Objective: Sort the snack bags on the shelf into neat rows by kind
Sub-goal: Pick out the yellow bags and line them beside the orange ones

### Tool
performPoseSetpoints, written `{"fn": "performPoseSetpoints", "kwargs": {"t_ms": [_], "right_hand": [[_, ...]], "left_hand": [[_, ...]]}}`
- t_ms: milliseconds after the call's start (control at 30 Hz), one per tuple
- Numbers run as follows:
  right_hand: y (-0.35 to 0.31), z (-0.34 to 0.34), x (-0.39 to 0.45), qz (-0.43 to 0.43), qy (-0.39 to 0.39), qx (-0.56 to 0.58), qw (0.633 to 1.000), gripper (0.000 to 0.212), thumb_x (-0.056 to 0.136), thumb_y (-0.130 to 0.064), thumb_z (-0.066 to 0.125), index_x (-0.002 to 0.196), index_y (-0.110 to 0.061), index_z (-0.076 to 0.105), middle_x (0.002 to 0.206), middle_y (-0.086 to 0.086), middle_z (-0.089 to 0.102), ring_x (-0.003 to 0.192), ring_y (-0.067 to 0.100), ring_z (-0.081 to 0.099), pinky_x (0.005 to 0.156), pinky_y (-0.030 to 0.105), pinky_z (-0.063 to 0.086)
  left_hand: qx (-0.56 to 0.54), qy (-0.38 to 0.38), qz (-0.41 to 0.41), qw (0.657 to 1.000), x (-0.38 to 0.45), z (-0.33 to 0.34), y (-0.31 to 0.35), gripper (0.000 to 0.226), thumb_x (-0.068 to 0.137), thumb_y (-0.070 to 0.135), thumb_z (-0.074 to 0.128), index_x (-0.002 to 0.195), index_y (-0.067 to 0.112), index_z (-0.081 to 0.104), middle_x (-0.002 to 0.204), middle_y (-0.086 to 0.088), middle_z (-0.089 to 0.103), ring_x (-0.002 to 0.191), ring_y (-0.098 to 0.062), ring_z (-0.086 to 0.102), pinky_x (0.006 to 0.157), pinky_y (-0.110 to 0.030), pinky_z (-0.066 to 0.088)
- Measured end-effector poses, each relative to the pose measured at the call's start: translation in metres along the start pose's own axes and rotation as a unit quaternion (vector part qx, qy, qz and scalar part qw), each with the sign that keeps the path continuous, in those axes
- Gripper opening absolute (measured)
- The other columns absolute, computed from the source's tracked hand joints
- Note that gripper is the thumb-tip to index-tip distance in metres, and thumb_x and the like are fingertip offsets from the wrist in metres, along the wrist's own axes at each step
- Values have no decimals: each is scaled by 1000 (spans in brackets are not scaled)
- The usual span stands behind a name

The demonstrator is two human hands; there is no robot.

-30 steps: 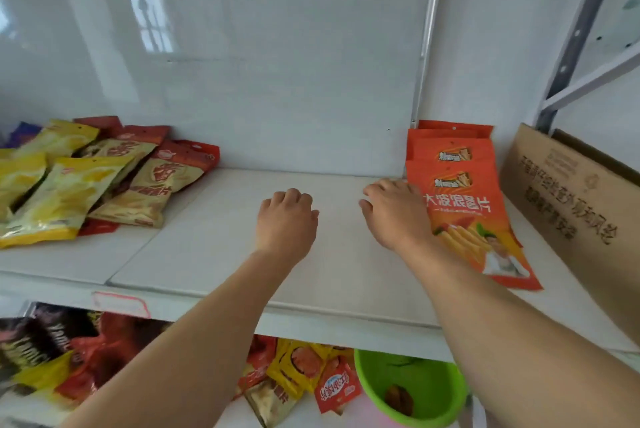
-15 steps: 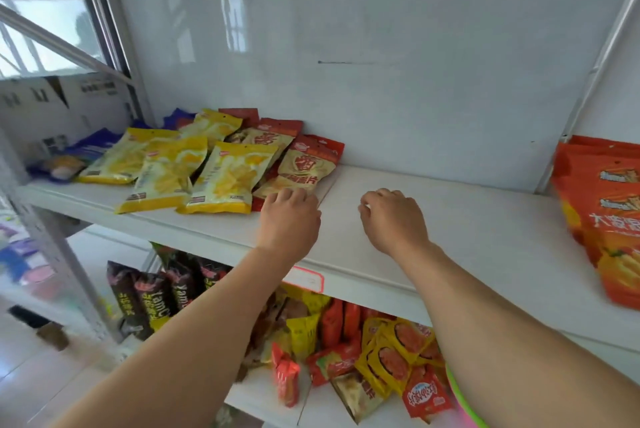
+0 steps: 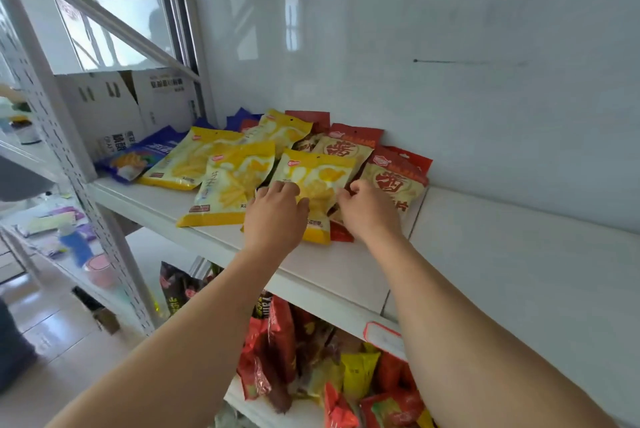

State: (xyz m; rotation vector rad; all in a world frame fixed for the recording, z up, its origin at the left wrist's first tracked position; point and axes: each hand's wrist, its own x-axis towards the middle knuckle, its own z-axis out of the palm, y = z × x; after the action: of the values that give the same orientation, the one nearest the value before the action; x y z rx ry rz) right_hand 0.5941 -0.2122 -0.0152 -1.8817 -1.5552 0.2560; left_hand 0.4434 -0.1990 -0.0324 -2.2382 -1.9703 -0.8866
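Observation:
A pile of snack bags lies at the left end of the white shelf (image 3: 502,264). It holds several yellow bags, red-and-cream bags (image 3: 394,181) at its right and blue bags (image 3: 145,157) at its far left. The nearest yellow bag (image 3: 317,181) lies on top at the front of the pile. My left hand (image 3: 275,216) lies on its lower left part with fingers bent over it. My right hand (image 3: 369,211) pinches the bag's right edge, where it overlaps a red-and-cream bag.
A torn cardboard box (image 3: 138,98) stands left of the pile behind the perforated upright (image 3: 69,150). The lower shelf holds a jumble of mixed snack bags (image 3: 311,358). A red-framed price label (image 3: 384,337) hangs on the shelf's front edge.
The view has swung left, so the orange bags at the right are out of sight. Both hands moved left from bare shelf onto the front yellow bag.

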Motion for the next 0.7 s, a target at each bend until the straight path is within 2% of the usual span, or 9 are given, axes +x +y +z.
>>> {"fn": "performPoseSetpoints", "kwargs": {"t_ms": [133,267,367,433,500,567,633,700], "right_hand": [[-23,38,18,38,7,-57,998,67,94,-67,40,130,-11,50,123,11,63,113,33,61,75,38,41],[-41,70,21,67,19,-85,994,88,84,-75,51,141,-9,40,134,13,53,119,32,57,81,39,45],[-51,86,24,88,48,-63,993,99,79,-74,59,148,-9,32,142,13,49,124,32,54,90,41,47],[-57,91,27,113,64,-43,991,101,78,-71,63,150,-8,29,145,12,48,127,31,53,91,41,46],[-64,94,30,144,77,-23,986,101,77,-68,68,149,-8,30,144,10,50,128,31,53,90,41,47],[-69,98,32,170,97,11,981,98,74,-64,74,145,-8,34,142,9,53,126,31,55,88,40,48],[-72,102,35,189,113,40,975,99,74,-59,77,147,-8,33,143,8,53,128,31,54,91,40,47],[-74,105,34,198,121,70,970,98,75,-54,79,149,-11,32,144,6,53,129,29,54,93,38,47]], "left_hand": [[-52,-1,-72,996,32,4,-37,43,100,44,45,134,18,56,137,-5,56,127,-31,46,103,-44,40],[-86,-15,-124,988,58,3,-75,50,98,51,41,135,20,55,137,-4,56,126,-30,47,103,-46,39],[-115,-12,-105,988,73,2,-97,43,102,35,40,138,17,55,138,-7,56,124,-31,50,99,-44,42],[-132,-10,-80,988,82,1,-113,39,102,21,41,138,14,54,142,-9,52,124,-32,51,98,-44,44],[-121,-6,-61,991,90,-1,-129,40,100,17,45,140,13,52,145,-11,47,127,-33,47,101,-44,41],[-69,-12,-53,996,97,-5,-144,50,98,30,52,146,15,45,152,-11,40,137,-35,36,110,-46,32],[-32,-55,-80,995,104,-7,-160,78,93,55,56,153,12,30,161,-13,27,146,-36,22,117,-50,22],[-37,-110,-119,986,110,-6,-176,108,82,75,54,157,7,15,164,-16,19,150,-37,16,120,-51,18]]}}
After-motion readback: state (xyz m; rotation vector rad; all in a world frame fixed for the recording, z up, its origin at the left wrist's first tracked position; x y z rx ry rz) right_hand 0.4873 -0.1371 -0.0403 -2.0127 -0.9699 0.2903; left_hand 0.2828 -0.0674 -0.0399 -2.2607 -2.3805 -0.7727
